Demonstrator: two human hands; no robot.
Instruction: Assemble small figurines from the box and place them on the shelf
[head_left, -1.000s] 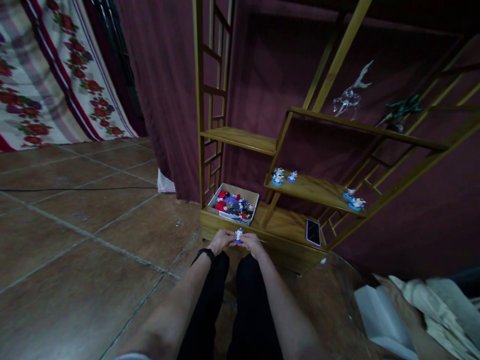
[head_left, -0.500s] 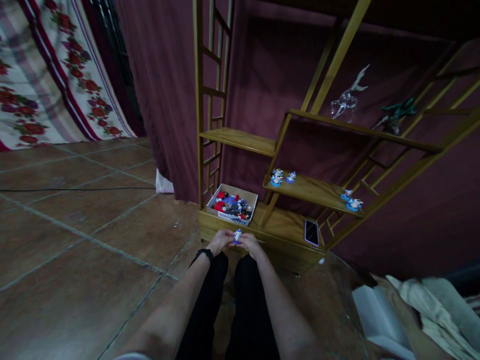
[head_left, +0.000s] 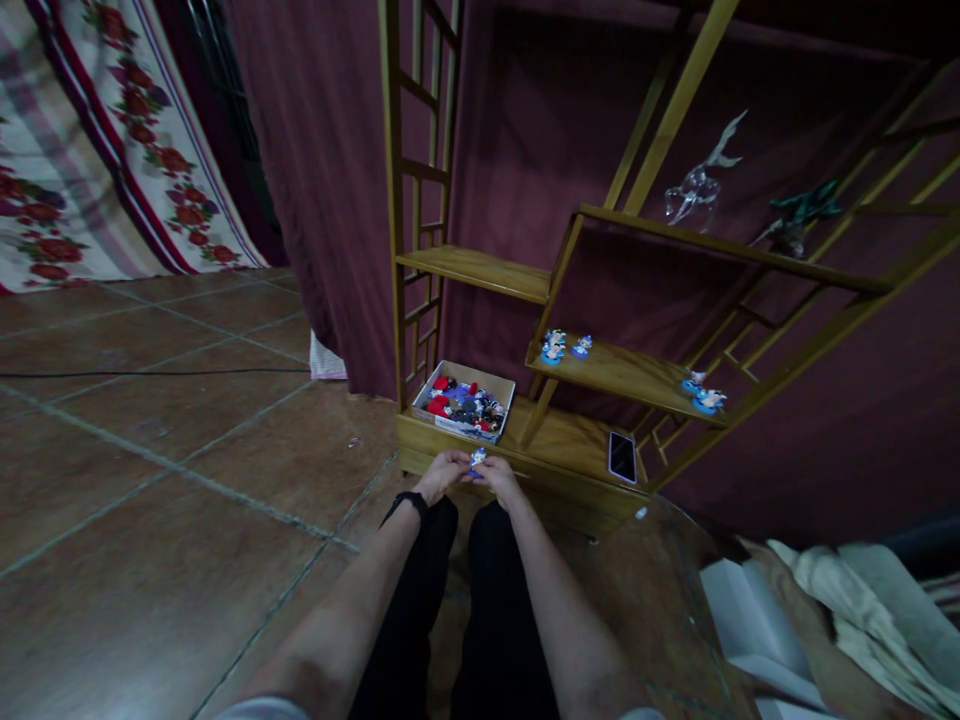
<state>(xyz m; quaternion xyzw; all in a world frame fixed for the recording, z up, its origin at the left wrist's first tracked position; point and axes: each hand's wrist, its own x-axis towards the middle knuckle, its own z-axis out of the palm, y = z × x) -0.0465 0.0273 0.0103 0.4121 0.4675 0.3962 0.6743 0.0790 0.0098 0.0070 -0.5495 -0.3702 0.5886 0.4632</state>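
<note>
My left hand (head_left: pixel 442 473) and my right hand (head_left: pixel 498 475) meet in front of my knees, fingers pinched together on a small white-and-blue figurine (head_left: pixel 476 459). A black band sits on my left wrist. Just beyond the hands, a white cardboard box (head_left: pixel 433 379) full of several small red, blue and dark toys rests on the bottom board of a wooden shelf unit (head_left: pixel 577 440). Similar blue-based figurines stand on the middle shelf, one group at its left end (head_left: pixel 562 348) and another at its right end (head_left: pixel 702 394).
A phone (head_left: pixel 622 457) lies flat on the bottom board. A glass deer (head_left: pixel 701 183) and a dark green ornament (head_left: pixel 801 212) stand on the upper shelf. Maroon curtain behind, floral cloth at far left, a black cable across the tiled floor, white paper and cloth at lower right.
Both hands have stayed together on the figurine, turning it slightly lower between the fingers. The view has shifted a little.
</note>
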